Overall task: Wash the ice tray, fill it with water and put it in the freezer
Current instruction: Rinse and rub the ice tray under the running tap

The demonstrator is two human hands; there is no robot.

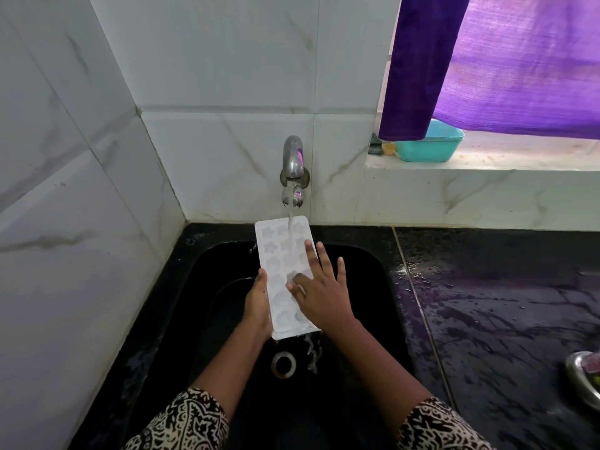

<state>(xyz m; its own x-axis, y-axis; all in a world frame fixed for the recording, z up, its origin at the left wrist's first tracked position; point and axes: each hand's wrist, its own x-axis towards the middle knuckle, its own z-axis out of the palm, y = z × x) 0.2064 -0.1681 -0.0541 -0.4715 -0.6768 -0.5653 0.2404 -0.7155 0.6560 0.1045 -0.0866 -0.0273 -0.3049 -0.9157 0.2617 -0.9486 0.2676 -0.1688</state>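
A white ice tray [280, 254] with star and shell shaped cells is held over the black sink [367, 274], tilted down toward me. Water from the metal tap [293, 167] falls onto the tray's far end and spills off its near edge by the drain [284, 364]. My left hand [258, 303] grips the tray's left edge, thumb on the rim. My right hand [319, 287] lies flat on the tray's top with its fingers spread, covering the right cells.
A wet black counter [503, 303] runs to the right of the sink. A steel plate [584, 378] sits at its right edge. On the window ledge stands a teal tub [428, 147] under a purple curtain [506, 66]. White tiled walls close off the left and back.
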